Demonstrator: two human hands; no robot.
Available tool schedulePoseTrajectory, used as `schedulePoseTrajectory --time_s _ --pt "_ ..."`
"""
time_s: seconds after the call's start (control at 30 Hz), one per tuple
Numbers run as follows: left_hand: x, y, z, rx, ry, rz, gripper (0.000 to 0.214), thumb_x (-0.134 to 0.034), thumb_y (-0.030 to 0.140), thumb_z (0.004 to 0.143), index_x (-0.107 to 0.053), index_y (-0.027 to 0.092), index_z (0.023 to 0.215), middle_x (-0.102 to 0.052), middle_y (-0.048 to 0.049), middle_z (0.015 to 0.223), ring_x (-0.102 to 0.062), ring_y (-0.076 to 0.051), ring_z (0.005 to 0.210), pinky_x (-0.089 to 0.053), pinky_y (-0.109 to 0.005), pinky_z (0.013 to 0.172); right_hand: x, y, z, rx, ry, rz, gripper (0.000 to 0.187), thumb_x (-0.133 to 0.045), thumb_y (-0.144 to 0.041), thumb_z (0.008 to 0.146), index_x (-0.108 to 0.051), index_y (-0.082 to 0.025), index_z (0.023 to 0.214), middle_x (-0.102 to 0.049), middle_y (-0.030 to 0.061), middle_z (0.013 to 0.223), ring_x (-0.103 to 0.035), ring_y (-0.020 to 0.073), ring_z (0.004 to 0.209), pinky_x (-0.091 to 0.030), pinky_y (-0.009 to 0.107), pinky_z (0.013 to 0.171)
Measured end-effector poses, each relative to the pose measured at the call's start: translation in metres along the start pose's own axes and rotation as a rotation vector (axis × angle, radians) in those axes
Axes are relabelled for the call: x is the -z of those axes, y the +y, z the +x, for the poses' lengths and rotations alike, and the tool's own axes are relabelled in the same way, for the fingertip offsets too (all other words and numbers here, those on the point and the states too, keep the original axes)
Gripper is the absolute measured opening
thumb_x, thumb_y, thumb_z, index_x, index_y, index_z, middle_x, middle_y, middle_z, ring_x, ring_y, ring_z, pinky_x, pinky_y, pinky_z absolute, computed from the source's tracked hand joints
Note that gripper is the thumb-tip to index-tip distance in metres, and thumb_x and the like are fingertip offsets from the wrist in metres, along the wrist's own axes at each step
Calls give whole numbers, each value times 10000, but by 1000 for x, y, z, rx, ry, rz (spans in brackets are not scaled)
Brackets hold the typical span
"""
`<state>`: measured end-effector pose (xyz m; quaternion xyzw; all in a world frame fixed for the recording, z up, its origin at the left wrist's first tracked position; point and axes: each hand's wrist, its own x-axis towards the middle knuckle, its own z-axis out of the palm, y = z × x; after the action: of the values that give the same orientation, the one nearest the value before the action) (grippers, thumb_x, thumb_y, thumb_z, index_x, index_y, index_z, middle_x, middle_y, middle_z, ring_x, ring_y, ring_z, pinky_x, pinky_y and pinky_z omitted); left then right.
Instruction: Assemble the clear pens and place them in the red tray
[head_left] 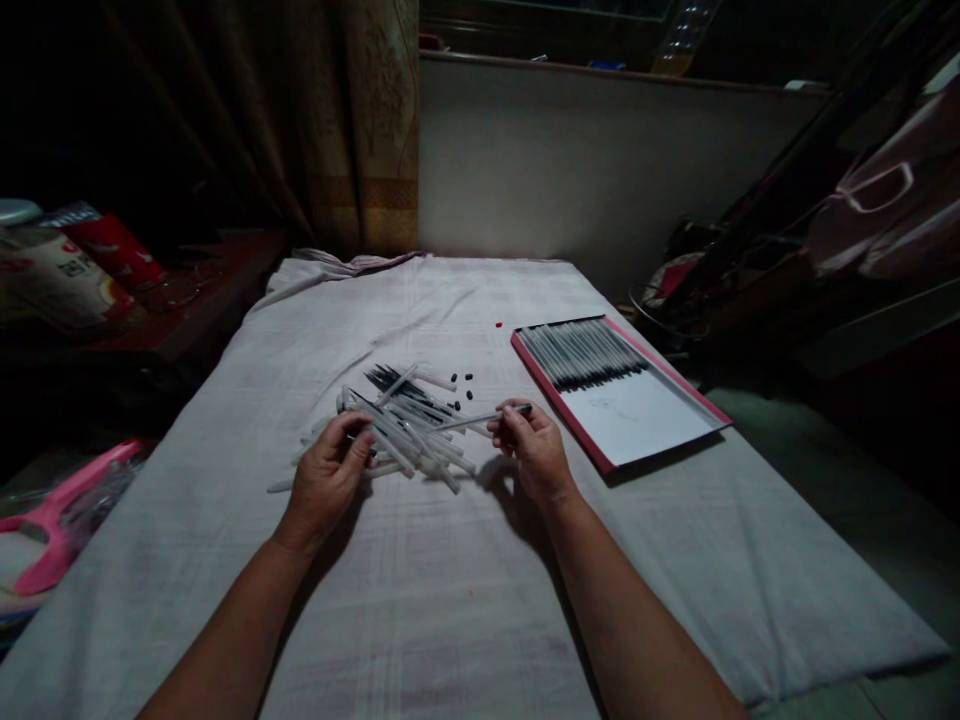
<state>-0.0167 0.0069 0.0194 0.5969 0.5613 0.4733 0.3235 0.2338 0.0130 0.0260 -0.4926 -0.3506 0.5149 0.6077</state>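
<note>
Between the thumb and fingers of my right hand (531, 450) is a pen (480, 418) with a clear barrel and a black end. Its long part points left over a loose pile of white and clear pen barrels (405, 440). My left hand (330, 475) is at the near left edge of that pile with its fingers curled in; what they hold, if anything, is too small to make out. Dark pointed pen refills (386, 378) lie at the pile's far side. Several small black plugs (469, 395) are scattered just beyond it.
A shallow box (559, 425) with pinkish-red edges stands to the right, a row of black-tipped pens (589, 350) in its far half. A tiny red piece (499, 324) lies near it. The pale cloth (420, 600) covers the table. A pink-handled item (56, 520) is at the left.
</note>
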Motion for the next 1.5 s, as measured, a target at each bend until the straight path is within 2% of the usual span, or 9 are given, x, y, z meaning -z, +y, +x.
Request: schedulePoseTrajectory --time_s 0.1,0.2,0.4,0.73,0.8,0.9,1.13,1.3,1.5 --pt "-15 6 -10 188 -163 -157 501 -647 569 792 -657 181 1109 -588 35 611 -526 -112 469 -423 -219 426 -1 -2 -2 -7 -14 9 400 -727 -539 638 -564 -213 803 -644 -16 579 -525 107 457 -324 210 422" --pt "-23 9 -16 268 -239 -230 572 -652 569 792 -653 178 1209 -625 9 664 -511 -96 471 -430 -220 435 -1 -3 -3 -20 -31 17 383 -726 -519 634 -571 -211 800 -649 -12 580 -526 108 456 -322 210 421" --pt "-26 9 -18 300 -254 -270 600 -744 603 694 -698 177 1115 -718 -72 884 -642 -148 622 -536 -274 532 -3 -3 -4 -38 -49 13 366 -729 -497 614 -586 -206 783 -658 -7 568 -516 106 446 -309 209 419" --pt "-28 7 -19 242 -261 -226 502 -738 540 722 -727 170 1061 -710 -42 778 -599 -130 563 -495 -250 502 -4 0 -6 -108 -94 -77 335 -735 -463 606 -630 -189 767 -675 14 608 -525 115 493 -318 208 438" --pt "-27 7 -19 237 -276 -204 479 -721 518 742 -726 165 1066 -709 -40 765 -591 -126 549 -486 -246 503 -1 -2 -6 -123 -141 -123 300 -749 -435 597 -638 -182 717 -660 8 588 -513 109 494 -313 206 439" --pt "-25 11 -19 237 -323 -158 433 -707 476 751 -734 159 1046 -713 -38 747 -581 -121 533 -478 -243 509 8 -7 -5 -199 -286 -223 263 -787 -385 594 -663 -164 666 -636 -2 566 -468 84 474 -300 203 440" --pt "-31 13 -28 291 -436 -159 346 -694 411 743 -758 152 964 -640 -3 594 -561 -122 505 -465 -228 485 32 -10 -5 -418 -542 -314 355 -821 -426 673 -753 -118 836 -575 -12 546 -464 86 477 -300 224 460" --pt "-35 9 -29 317 -417 -177 321 -701 395 732 -775 159 936 -661 -14 628 -570 -118 487 -476 -230 468 34 -2 -1 -360 -636 -346 362 -809 -457 696 -761 -108 778 -627 30 642 -499 103 569 -335 239 520" --pt "-33 11 -28 328 -412 -175 293 -699 379 718 -785 170 905 -672 -13 633 -589 -122 471 -494 -238 470 31 1 -1 -339 -645 -377 344 -776 -441 722 -757 -104 787 -617 27 640 -491 103 571 -330 236 524"
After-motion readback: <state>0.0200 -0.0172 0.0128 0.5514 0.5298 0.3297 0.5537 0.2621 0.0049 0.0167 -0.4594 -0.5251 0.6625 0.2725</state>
